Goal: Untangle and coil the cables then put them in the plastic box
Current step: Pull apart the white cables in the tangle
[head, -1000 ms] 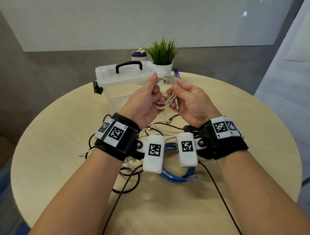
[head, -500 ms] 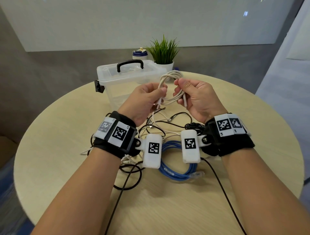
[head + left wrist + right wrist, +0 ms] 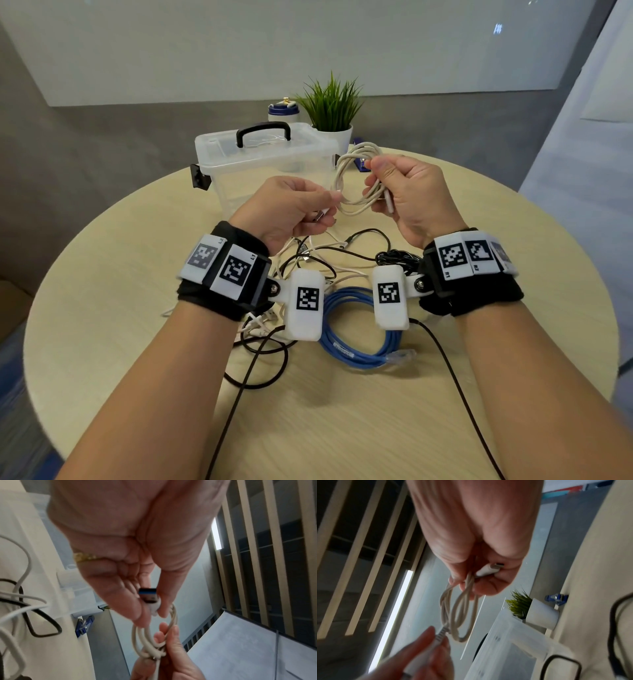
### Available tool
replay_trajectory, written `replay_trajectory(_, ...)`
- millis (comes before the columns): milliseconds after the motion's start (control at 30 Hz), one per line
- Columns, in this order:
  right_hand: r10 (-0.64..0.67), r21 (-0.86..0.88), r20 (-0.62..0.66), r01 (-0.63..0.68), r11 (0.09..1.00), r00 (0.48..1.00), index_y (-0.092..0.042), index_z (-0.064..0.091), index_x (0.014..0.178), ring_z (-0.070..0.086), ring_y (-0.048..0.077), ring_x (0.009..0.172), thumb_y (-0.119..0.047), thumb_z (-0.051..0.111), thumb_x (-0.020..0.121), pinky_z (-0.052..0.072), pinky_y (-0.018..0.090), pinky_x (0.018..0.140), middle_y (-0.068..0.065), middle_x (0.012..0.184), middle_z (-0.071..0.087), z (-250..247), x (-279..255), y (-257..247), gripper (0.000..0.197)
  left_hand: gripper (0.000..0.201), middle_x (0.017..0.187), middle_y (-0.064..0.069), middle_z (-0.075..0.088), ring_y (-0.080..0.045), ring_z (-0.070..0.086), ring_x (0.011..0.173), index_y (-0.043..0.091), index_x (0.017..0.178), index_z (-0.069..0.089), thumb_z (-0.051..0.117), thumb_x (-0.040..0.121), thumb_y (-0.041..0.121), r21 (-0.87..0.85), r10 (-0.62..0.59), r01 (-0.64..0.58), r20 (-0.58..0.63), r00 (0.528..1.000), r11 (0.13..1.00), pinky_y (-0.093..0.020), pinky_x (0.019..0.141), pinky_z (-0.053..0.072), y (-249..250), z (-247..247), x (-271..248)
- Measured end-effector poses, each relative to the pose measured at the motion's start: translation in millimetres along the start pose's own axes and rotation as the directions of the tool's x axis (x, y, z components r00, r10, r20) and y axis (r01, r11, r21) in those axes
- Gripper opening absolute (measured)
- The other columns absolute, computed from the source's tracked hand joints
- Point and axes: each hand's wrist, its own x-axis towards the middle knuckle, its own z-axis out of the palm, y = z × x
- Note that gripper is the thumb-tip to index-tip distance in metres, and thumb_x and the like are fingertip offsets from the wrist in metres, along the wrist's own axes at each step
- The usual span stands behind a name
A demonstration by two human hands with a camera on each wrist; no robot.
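A coiled cream-white cable (image 3: 356, 178) hangs in the air between both hands, in front of the clear plastic box (image 3: 239, 161) with a black handle and closed lid. My right hand (image 3: 387, 185) grips the coil's loops (image 3: 458, 609) and one small plug (image 3: 488, 570). My left hand (image 3: 322, 205) pinches the cable's USB plug (image 3: 150, 599) at the other end. Below the hands a tangle of black and white cables (image 3: 329, 253) and a coiled blue cable (image 3: 356, 329) lie on the round table (image 3: 137, 308).
Behind the box stand a small potted plant (image 3: 330, 106) and a blue-lidded bottle (image 3: 282, 111). A small blue object (image 3: 359, 162) lies by the pot. Black leads from the wrist cameras (image 3: 239, 394) run toward the table's near edge.
The hands have drawn apart. The right hand kept the coil and shifted right, while the left slid off the loops to pinch the USB plug end.
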Motion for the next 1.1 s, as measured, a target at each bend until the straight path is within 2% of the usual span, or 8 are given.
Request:
replay_trajectory(233,-0.043,-0.054,0.012,0.044,0.998,0.999,-0.012,0.067,0.091,0.059,0.013,0.057,-0.016,0.056,0.096,0.046,0.021,0.046,0.005,0.070,0.059,-1.8,0.8,-1.8,0.013,0.008,0.059,0.001,0.059,-0.010,0.060,0.058,0.005,0.084,0.064,0.060,0.088,0.010,-0.062,-0.055,0.066,0.171,0.984,0.996,-0.018,0.055,0.052,3.9,-3.5,-3.7)
replay_trajectory(367,-0.015,0.003,0.082,0.015,1.000,0.996,-0.007,0.067,0.099,0.058,0.010,0.057,-0.010,0.056,0.095,0.048,0.021,0.050,0.006,0.072,0.058,-3.6,0.7,-3.2,0.012,0.012,0.069,-0.002,0.066,-0.016,0.070,0.074,0.007,0.082,0.061,0.055,0.091,0.009,-0.201,-0.079,0.110,0.159,0.984,0.973,-0.019,0.059,0.053,3.8,-2.6,-4.1)
replay_trajectory(500,0.021,0.081,0.131,-0.032,0.996,0.991,-0.001,0.062,0.109,0.063,0.015,0.065,0.004,0.054,0.091,0.054,0.025,0.062,0.005,0.072,0.065,-1.1,-0.6,-2.7,0.021,0.011,0.077,0.002,0.068,-0.011,0.064,0.078,0.011,0.082,0.064,0.057,0.090,0.015,-0.112,-0.097,0.111,0.127,0.987,0.987,-0.020,0.059,0.039,3.6,-4.5,-3.5)
replay_trajectory(633,0.037,0.102,0.178,-0.056,0.993,0.983,-0.007,0.063,0.104,0.065,0.016,0.063,0.000,0.052,0.094,0.056,0.028,0.059,0.004,0.068,0.066,1.2,-4.3,-4.3,0.017,0.014,0.075,0.007,0.065,-0.011,0.059,0.082,0.016,0.079,0.061,0.055,0.092,0.017,-0.069,-0.133,0.141,0.107,0.985,0.988,-0.023,0.062,0.030,5.5,-5.6,-4.1)
replay_trajectory(800,-0.030,0.011,0.092,0.029,1.000,0.995,-0.002,0.061,0.115,0.064,0.009,0.061,0.002,0.053,0.093,0.056,0.026,0.063,0.008,0.074,0.062,0.9,-2.1,-1.8,0.024,0.013,0.080,0.003,0.070,-0.013,0.061,0.087,0.015,0.084,0.066,0.055,0.089,0.017,-0.090,-0.159,0.171,0.125,0.979,0.981,-0.024,0.063,0.031,7.1,-4.3,-7.2)
replay_trajectory(900,-0.034,-0.017,0.086,0.036,0.999,0.996,0.000,0.062,0.115,0.065,0.009,0.063,0.002,0.054,0.093,0.055,0.025,0.064,0.006,0.074,0.064,-2.4,-0.7,-0.8,0.024,0.012,0.088,0.000,0.070,-0.015,0.060,0.093,0.015,0.085,0.067,0.061,0.076,0.020,-0.110,-0.163,0.183,0.167,0.972,0.977,-0.025,0.065,0.030,7.7,-5.7,-7.6)
replay_trajectory(967,-0.016,-0.042,0.101,0.021,0.999,0.995,-0.006,0.064,0.110,0.063,0.010,0.063,-0.002,0.053,0.094,0.054,0.025,0.063,0.003,0.073,0.065,-3.8,-0.5,-1.2,0.020,0.014,0.087,0.000,0.068,-0.013,0.060,0.087,0.016,0.084,0.065,0.062,0.072,0.023,-0.129,-0.169,0.192,0.174,0.970,0.973,-0.025,0.065,0.031,8.5,-6.9,-8.5)
replay_trajectory(1100,0.024,-0.036,0.131,-0.019,0.999,0.991,-0.014,0.063,0.105,0.063,0.013,0.060,-0.007,0.051,0.097,0.052,0.026,0.054,0.002,0.073,0.064,-2.9,-3.4,-2.6,0.017,0.013,0.070,0.007,0.059,-0.009,0.047,0.066,0.018,0.077,0.061,0.057,0.089,0.018,0.037,-0.047,0.042,0.147,0.988,0.998,-0.026,0.059,0.028,6.0,-8.3,-8.5)
